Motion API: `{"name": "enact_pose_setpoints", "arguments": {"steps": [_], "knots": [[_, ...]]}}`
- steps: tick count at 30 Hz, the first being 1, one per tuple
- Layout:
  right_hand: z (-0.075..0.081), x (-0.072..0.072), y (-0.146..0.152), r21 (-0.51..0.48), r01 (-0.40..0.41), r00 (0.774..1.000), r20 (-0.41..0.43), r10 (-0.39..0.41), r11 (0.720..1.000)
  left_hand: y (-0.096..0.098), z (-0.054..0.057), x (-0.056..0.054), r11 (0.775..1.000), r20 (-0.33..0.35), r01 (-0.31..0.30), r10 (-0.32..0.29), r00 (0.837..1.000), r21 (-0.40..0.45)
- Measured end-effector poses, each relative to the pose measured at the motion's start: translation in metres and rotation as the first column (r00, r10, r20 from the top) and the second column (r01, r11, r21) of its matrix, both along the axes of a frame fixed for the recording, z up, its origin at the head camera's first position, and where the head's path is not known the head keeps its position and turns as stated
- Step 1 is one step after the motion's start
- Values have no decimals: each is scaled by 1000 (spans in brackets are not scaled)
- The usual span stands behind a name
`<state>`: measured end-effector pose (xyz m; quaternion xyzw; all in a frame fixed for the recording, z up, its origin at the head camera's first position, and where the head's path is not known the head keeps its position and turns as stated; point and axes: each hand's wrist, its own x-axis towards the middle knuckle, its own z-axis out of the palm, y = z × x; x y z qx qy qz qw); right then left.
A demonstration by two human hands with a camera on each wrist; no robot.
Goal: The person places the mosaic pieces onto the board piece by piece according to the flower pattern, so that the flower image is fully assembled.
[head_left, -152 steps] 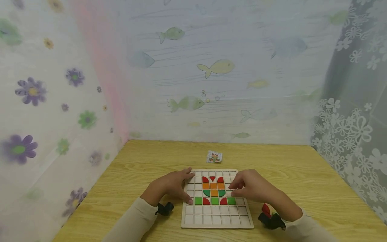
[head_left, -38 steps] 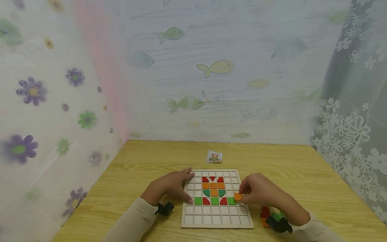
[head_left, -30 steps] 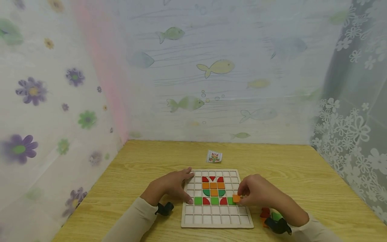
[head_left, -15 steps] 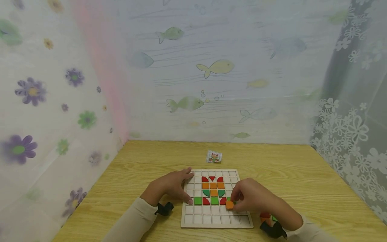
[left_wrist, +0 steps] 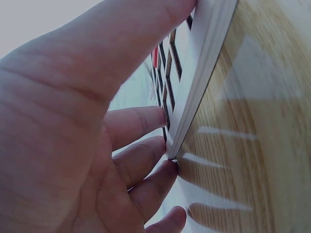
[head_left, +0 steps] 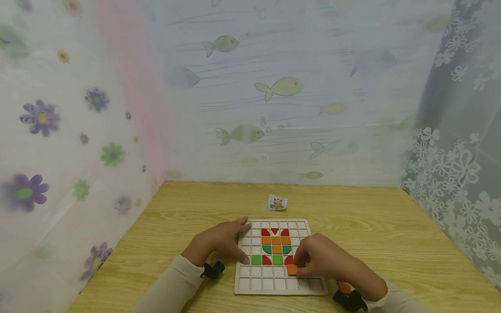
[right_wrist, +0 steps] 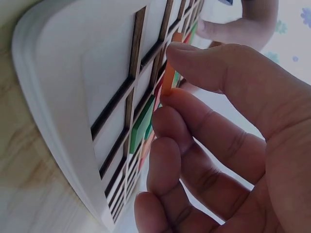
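Note:
A wooden grid board (head_left: 274, 293) lies on the table, with red, orange and green tiles set in a flower-like pattern. My right hand (head_left: 326, 258) pinches an orange square tile (head_left: 292, 270) between thumb and index finger, over the row just below the lowest tiles. In the right wrist view this orange tile (right_wrist: 168, 75) stands on edge to the camera, while the other fingers curl loosely beneath. My left hand (head_left: 223, 239) rests at the board's left side, thumb and fingers spread apart. In the left wrist view, extended fingertips (left_wrist: 158, 144) touch the board's edge (left_wrist: 201, 77).
Behind the board lies a small card (head_left: 277, 202) printed with a gridded coloured pattern. Loose tiles, including an orange one (head_left: 344, 287), lie right of the board, partly hidden by the right wrist and its black strap (head_left: 349, 300). Patterned sheets surround the table (head_left: 188, 204).
The right hand has brought the orange tile from the board's right side leftward and nearer to me, past the green tile, to the row below. The left hand has stayed still.

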<state>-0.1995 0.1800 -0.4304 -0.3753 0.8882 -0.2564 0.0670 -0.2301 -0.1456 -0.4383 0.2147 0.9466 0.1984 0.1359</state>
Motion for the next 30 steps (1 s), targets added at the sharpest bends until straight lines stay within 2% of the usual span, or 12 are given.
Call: {"name": "enact_pose_setpoints", "arguments": {"steps": [7, 16, 30], "knots": [[-2, 0, -3, 4, -20, 1000, -2, 20, 1000, 0, -1, -1, 1000, -1, -4, 4, 1000, -7], [-3, 1, -3, -21, -18, 999, 32, 18, 1000, 0, -2, -3, 1000, -3, 0, 0, 1000, -10], [-3, 1, -3, -8, -6, 1000, 31, 6, 1000, -1, -3, -3, 1000, 4, 2, -2, 1000, -3]]}}
